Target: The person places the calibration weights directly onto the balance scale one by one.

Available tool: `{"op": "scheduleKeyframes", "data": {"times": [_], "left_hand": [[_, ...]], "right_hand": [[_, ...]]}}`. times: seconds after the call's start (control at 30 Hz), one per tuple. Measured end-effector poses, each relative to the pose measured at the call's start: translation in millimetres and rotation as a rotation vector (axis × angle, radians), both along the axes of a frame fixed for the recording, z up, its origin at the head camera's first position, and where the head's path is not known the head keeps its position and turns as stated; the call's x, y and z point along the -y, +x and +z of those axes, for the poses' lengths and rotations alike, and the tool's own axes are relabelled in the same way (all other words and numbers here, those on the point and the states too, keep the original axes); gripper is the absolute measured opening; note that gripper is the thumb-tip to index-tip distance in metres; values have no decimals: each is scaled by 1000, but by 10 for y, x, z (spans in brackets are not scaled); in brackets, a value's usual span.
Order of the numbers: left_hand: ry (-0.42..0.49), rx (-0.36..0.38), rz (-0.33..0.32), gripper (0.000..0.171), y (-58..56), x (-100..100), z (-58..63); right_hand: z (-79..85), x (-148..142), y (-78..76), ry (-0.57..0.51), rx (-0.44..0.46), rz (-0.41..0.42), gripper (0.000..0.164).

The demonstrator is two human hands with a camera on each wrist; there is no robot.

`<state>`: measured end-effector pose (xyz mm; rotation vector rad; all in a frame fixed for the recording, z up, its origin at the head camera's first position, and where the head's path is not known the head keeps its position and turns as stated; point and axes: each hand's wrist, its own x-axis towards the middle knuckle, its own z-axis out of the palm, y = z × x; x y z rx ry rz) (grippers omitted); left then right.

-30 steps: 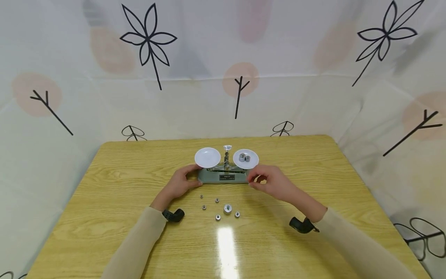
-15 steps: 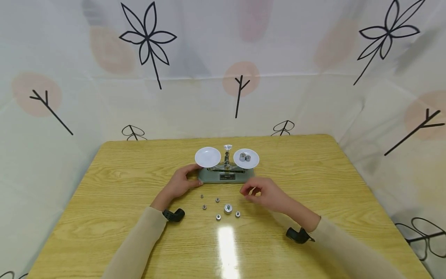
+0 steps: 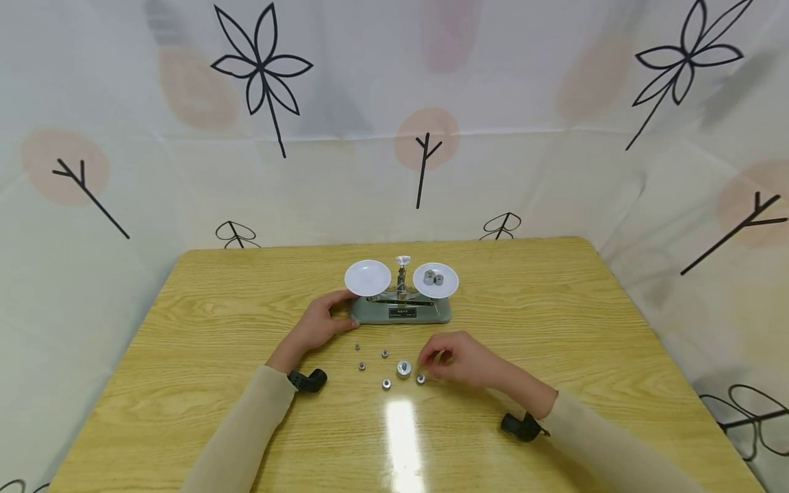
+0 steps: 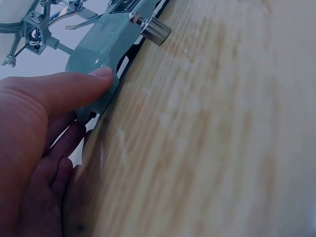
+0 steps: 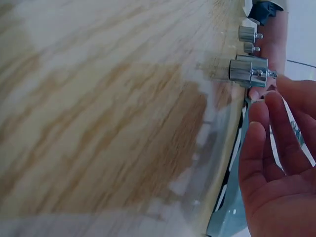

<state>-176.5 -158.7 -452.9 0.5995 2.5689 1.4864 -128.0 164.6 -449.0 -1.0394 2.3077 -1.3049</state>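
A grey-green balance scale (image 3: 374,315) stands at the middle of the table. My left hand (image 3: 316,323) grips the left end of its base; in the left wrist view the thumb (image 4: 81,88) lies on the front and the fingers reach behind. Two metal weights (image 3: 429,277) sit in the white right pan (image 3: 449,285), while the left pan (image 3: 368,278) is bare. My right hand (image 3: 461,359) is low over the table with bent fingers, fingertips beside a small weight (image 3: 420,379) and the largest weight (image 3: 403,370). Nothing shows between its fingertips.
Several other small weights (image 3: 386,384) lie loose in front of the scale, one of them (image 4: 156,30) near the base in the left wrist view. A patterned cloth (image 3: 345,192) hangs behind the wooden table (image 3: 530,274).
My right hand has left the right end of the scale's base and moved toward me, down to the loose weights. The left hand stays on the scale.
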Motion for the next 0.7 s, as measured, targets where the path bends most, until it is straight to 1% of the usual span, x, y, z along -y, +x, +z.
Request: {"op": "scheduleKeyframes", "data": {"times": [0.1, 0.17, 0.23, 0.4, 0.57, 0.7], "left_hand": [[-5, -5, 5, 54, -75, 26, -144], [-5, -7, 8, 55, -125, 46, -240], [5, -6, 7, 56, -148, 60, -279], [12, -3, -2, 55, -173, 82, -304], [-14, 7, 2, 54, -188, 88, -314], [-19, 8, 2, 55, -192, 88, -313]], "right_hand": [[-12, 4, 8, 0, 49, 24, 18], [-25, 7, 7, 0, 65, 40, 18], [-34, 10, 6, 0, 70, 61, 18], [-46, 14, 0, 12, 77, 89, 16], [-49, 18, -7, 35, 98, 86, 17], [-70, 21, -13, 52, 111, 88, 19]]}}
